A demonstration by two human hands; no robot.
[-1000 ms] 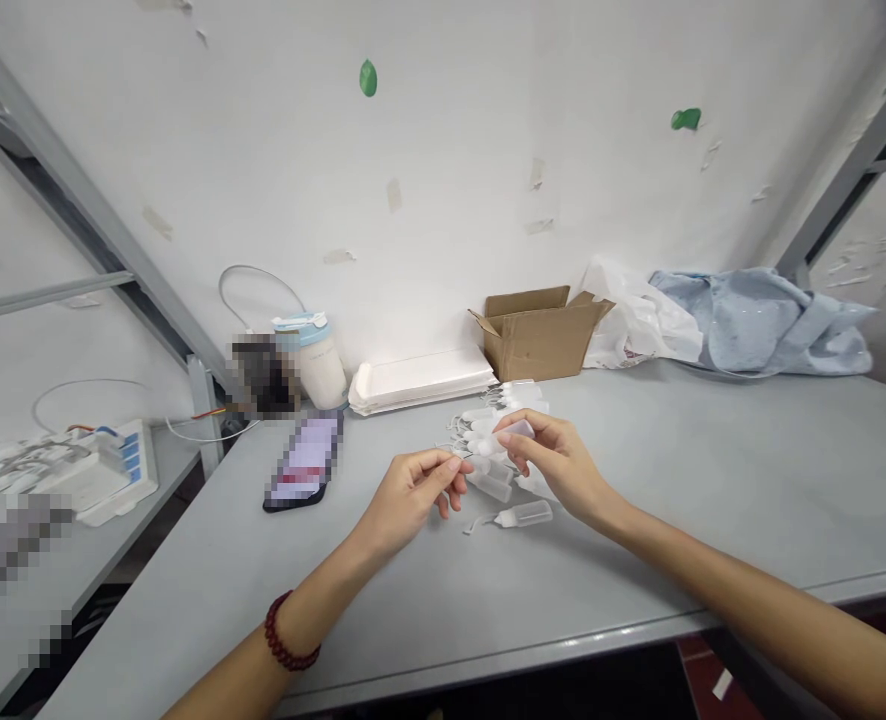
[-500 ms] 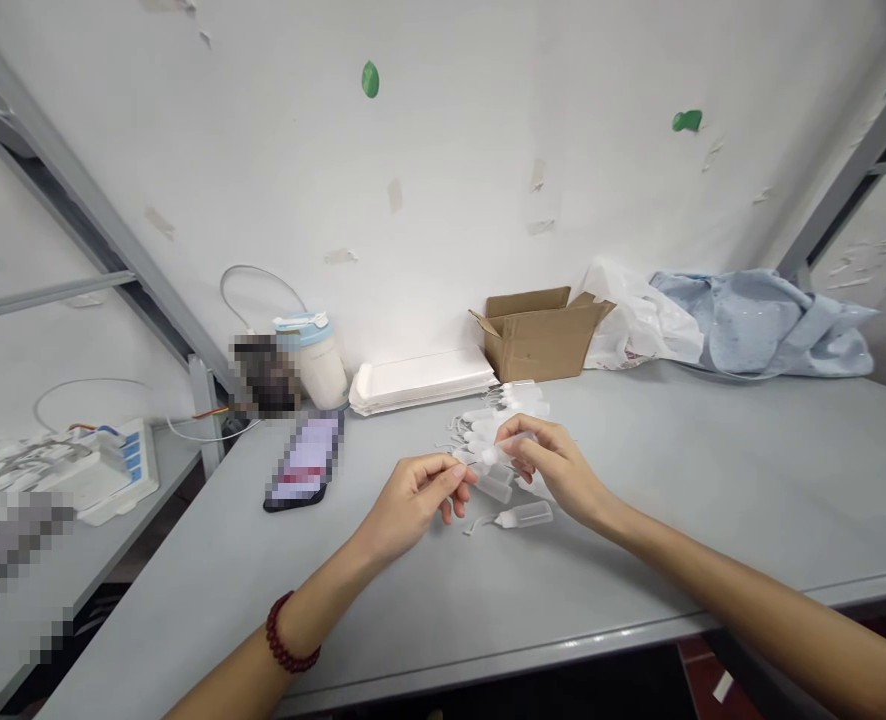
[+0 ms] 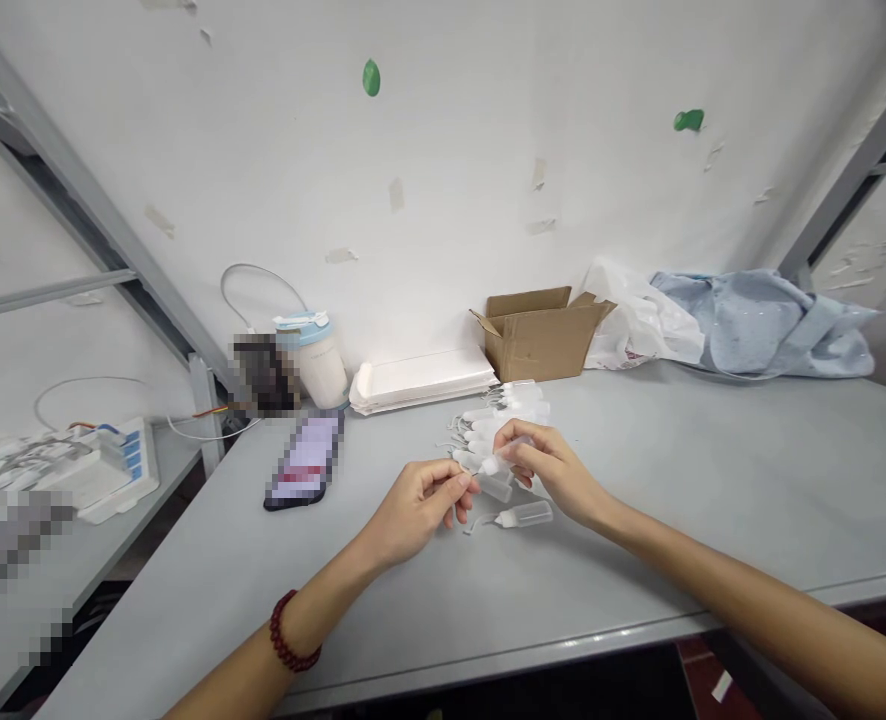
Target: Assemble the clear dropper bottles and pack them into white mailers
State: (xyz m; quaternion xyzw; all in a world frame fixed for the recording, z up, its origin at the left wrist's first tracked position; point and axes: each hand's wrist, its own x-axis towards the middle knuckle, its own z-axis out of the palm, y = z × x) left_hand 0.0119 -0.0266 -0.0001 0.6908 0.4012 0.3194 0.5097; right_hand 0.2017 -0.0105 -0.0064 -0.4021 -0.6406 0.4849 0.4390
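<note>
My right hand (image 3: 544, 462) grips a small translucent squeeze bottle (image 3: 492, 465), its white nozzle pointing left. In front of that nozzle, the fingers of my left hand (image 3: 424, 505) are pinched together. What they hold is too small to make out. Below both hands, another squeeze bottle (image 3: 527, 514) lies on its side, a thin curled strand trailing from its nozzle end. Several more of these bottles (image 3: 522, 393) lie in a pile behind my hands, partly hidden by them.
A phone (image 3: 304, 460) lies on the grey table (image 3: 675, 480) at left. Behind it stand a lidded cup (image 3: 319, 365), stacked white envelopes (image 3: 424, 382), an opened cardboard box (image 3: 544, 340), a white plastic bag (image 3: 642, 320) and a light blue cloth bag (image 3: 758, 325).
The bottle in my right hand has tipped slightly and its nozzle is a little lower, close to my left fingers. My left hand has shifted only slightly to the right.
</note>
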